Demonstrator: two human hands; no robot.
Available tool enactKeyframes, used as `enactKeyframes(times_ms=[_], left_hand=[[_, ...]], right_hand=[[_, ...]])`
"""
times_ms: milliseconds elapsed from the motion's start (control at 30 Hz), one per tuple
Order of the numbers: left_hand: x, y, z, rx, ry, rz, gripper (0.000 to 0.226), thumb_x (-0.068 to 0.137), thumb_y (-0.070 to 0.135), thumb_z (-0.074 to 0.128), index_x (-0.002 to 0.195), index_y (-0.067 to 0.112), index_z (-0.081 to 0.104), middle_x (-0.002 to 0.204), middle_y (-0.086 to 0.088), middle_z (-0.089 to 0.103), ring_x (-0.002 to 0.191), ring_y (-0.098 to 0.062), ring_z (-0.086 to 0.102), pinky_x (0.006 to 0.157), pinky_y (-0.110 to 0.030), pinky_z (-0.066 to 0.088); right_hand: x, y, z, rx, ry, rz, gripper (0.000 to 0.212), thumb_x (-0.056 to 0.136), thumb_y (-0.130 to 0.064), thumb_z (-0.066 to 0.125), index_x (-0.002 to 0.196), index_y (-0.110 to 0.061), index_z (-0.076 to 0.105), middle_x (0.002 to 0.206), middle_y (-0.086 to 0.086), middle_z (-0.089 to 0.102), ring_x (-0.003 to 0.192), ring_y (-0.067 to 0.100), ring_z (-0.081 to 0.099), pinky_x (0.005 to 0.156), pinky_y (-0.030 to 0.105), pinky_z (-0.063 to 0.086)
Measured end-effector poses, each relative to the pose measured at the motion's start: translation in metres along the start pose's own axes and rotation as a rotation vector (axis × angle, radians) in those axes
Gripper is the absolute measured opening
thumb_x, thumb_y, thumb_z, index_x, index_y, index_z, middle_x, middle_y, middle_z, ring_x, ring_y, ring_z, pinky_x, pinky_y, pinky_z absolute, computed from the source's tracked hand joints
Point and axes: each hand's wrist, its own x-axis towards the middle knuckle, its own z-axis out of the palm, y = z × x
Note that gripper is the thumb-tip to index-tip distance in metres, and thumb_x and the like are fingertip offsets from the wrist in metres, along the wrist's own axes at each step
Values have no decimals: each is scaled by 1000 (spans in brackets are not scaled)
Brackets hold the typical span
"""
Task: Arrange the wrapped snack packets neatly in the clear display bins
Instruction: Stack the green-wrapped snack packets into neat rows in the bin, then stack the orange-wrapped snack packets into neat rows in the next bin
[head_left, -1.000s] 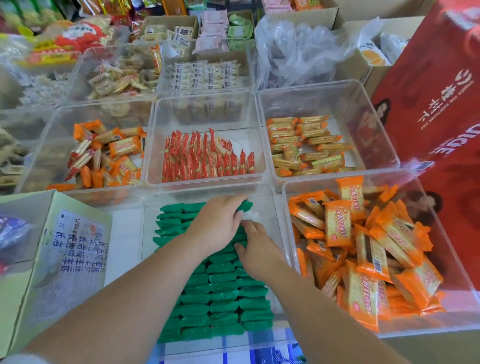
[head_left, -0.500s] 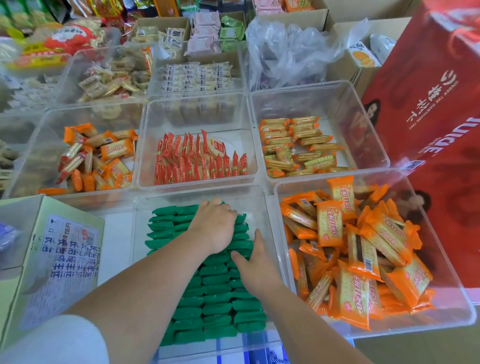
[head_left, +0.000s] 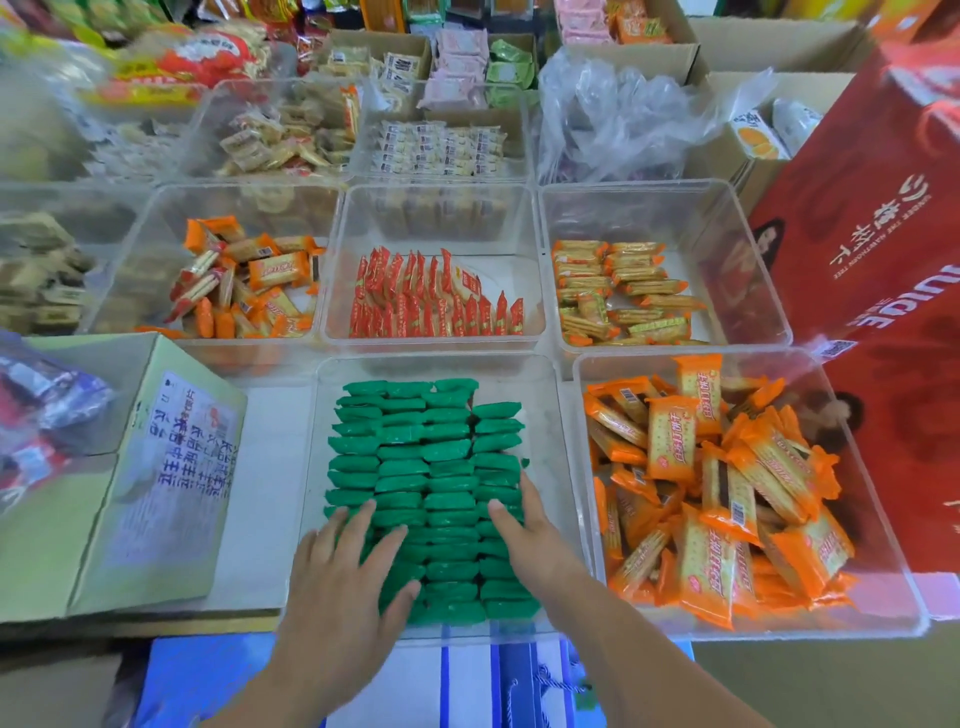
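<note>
Green wrapped snack packets lie in several tidy rows inside the clear bin at the front centre. My left hand rests flat on the near left rows, fingers spread, holding nothing. My right hand lies along the right edge of the rows, fingers extended against the packets. To the right, a clear bin holds orange cracker packets in a loose heap.
Behind stand bins of red packets, orange packets and yellow-orange bars. A green open carton sits at left, a red juice box at right. Cardboard boxes and a plastic bag fill the back.
Both hands have drawn back from the far end of the green rows to the near end. The left hand has opened flat, and the far rows are now uncovered.
</note>
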Motion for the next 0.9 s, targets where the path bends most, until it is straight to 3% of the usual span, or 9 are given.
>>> enactKeyframes(times_ms=[100,167,267,367,433,600,733,800,900], left_hand=[[-21,-5,7,-58,-45,4,85,93,73,7,140,24,59,154,-9,44,135,-35,47,109,-50,42],[-21,-6,8,-57,-57,11,87,90,73,4,146,26,51,158,-5,38,138,-30,42,111,-45,39],[-21,-6,5,-102,-15,21,70,93,63,26,142,22,56,153,-8,45,132,-32,48,105,-47,43],[-19,1,5,-142,25,14,56,92,47,63,138,15,60,148,-13,50,130,-37,49,106,-50,42],[-18,19,7,-176,54,56,56,87,40,74,134,12,63,143,-15,54,126,-39,50,105,-51,42],[-18,102,9,-235,108,182,59,90,45,68,141,18,55,150,-6,46,136,-30,42,111,-47,38],[-17,180,19,-239,139,187,59,90,43,70,141,17,55,148,-5,48,135,-28,44,110,-46,40],[-18,213,25,-229,128,165,60,89,43,72,140,14,57,144,-5,52,132,-29,48,108,-45,42],[-21,246,26,-99,112,156,62,82,48,77,131,12,64,126,-7,65,117,-35,58,96,-46,50]], right_hand=[[-12,-1,-1,-36,1,10,80,95,-58,55,157,-45,5,156,-3,40,135,24,47,104,35,43],[-26,-2,-3,-68,10,-16,84,92,-58,60,158,-39,11,156,-3,39,134,21,46,98,31,41],[-56,1,-10,-117,45,-89,69,91,-57,61,152,-37,34,147,-8,46,128,14,52,94,28,45],[-93,10,-26,-127,159,-162,43,93,-53,61,132,-39,56,125,-23,58,108,0,61,71,18,49],[-114,22,-46,-126,266,-233,30,94,-49,62,123,-40,63,110,-28,62,100,-7,61,65,12,46],[-136,57,-131,-219,450,-289,23,94,-47,62,116,-39,66,111,-24,62,100,-6,57,75,14,43],[-127,80,-211,-440,656,-501,19,91,-36,69,107,-25,71,108,-11,65,105,15,57,90,34,46],[-125,90,-241,-525,620,-514,25,88,-35,71,111,-24,70,116,-5,63,110,21,53,97,37,43],[-120,99,-268,-600,384,-449,41,89,-39,67,128,-28,61,135,-4,52,123,22,48,107,39,39]])
